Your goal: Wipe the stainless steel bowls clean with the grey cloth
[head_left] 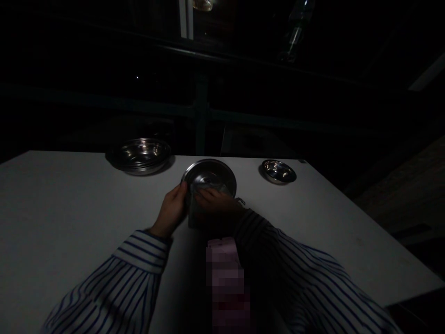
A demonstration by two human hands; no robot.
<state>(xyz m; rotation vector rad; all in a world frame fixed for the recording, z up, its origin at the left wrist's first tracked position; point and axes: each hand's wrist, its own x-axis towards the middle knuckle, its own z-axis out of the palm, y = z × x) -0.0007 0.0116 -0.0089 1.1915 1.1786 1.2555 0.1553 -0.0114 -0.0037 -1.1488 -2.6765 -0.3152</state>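
Observation:
A shiny steel bowl (pixel 225 174) is tilted toward me in the middle of the white table. My left hand (pixel 171 209) grips its left rim, with the thumb at the edge. Inside the bowl, my right hand (pixel 217 204) presses a greyish cloth (pixel 196 215) against the metal; part of the cloth hangs down below the fingers. Much of the bowl's lower side is hidden behind my hands and the cloth.
A stack of steel bowls (pixel 139 155) stands at the table's back left. One smaller steel bowl (pixel 278 171) sits at the back right. The white table (pixel 86 199) ends behind them in darkness. A pinkish, pixelated item (pixel 225 264) shows at the near middle.

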